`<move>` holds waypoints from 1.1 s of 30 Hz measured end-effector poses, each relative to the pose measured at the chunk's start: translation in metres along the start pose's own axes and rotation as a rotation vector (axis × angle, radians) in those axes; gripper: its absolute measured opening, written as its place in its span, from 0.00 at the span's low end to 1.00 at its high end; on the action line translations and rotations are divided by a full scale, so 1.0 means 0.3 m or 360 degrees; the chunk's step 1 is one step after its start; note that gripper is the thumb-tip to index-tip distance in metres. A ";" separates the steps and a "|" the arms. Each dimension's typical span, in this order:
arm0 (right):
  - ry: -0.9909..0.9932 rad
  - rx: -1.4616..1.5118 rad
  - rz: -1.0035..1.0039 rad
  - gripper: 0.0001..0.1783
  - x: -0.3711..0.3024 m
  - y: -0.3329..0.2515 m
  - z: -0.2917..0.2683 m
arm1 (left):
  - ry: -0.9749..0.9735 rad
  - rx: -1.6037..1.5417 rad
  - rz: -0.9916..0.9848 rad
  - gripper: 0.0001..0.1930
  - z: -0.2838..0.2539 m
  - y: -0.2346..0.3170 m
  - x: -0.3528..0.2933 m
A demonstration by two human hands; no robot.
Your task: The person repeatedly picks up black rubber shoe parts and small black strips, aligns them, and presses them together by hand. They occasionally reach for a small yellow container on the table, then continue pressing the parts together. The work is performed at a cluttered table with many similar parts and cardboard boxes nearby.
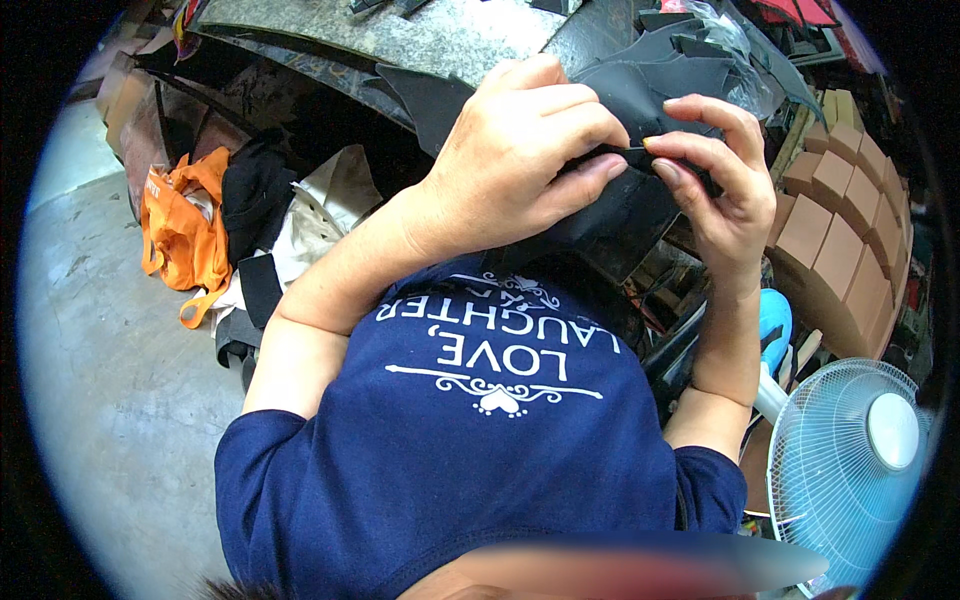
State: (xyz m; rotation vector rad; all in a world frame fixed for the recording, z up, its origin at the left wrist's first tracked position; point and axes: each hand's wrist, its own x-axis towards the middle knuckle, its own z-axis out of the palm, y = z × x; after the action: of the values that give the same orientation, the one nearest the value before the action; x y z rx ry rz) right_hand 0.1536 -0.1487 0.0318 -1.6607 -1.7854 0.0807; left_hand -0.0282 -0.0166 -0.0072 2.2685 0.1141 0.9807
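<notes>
Pinching the black piece (594, 155) with your left hand (530, 150) and a thin strand (635, 149) with your right hand (724, 188), both beyond your navy shirt (480, 430), you'd best use a light, steady grip, guiding the strand straight.

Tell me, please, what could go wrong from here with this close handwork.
The thin piece between the left hand and the right hand looks small, so it might slip. If dropped, it could be hard to spot against the dark sheets. I cannot tell whether it is sharp; if so, it may prick.
</notes>
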 end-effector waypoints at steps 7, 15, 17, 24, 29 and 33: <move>-0.0417 0.0296 0.0016 0.09 0.061 0.030 -0.040 | 0.0024 0.0003 0.0077 0.09 -0.001 0.009 0.001; -0.0583 0.0111 -0.0110 0.12 0.065 0.063 -0.047 | 0.0056 0.0015 0.0101 0.08 0.004 0.012 -0.002; -0.0523 0.0055 -0.0142 0.12 0.065 0.073 -0.054 | 0.0045 0.0012 0.0080 0.08 0.002 0.011 -0.001; -0.0457 0.0328 -0.0025 0.29 0.036 0.067 -0.054 | 0.0038 0.0001 0.0068 0.08 -0.002 0.012 -0.001; -0.0459 0.0208 0.0060 0.30 0.023 0.059 -0.060 | -0.0001 0.0049 -0.0028 0.07 -0.002 0.018 -0.002; 0.0028 0.0015 0.0092 0.39 -0.027 0.037 -0.018 | 0.0095 -0.0108 -0.0250 0.06 -0.004 0.050 -0.008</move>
State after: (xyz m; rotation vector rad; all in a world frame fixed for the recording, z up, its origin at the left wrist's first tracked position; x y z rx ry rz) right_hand 0.1655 -0.1560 0.0269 -1.7016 -1.7216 0.0999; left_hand -0.0331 -0.0285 0.0010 2.1337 0.2765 0.9548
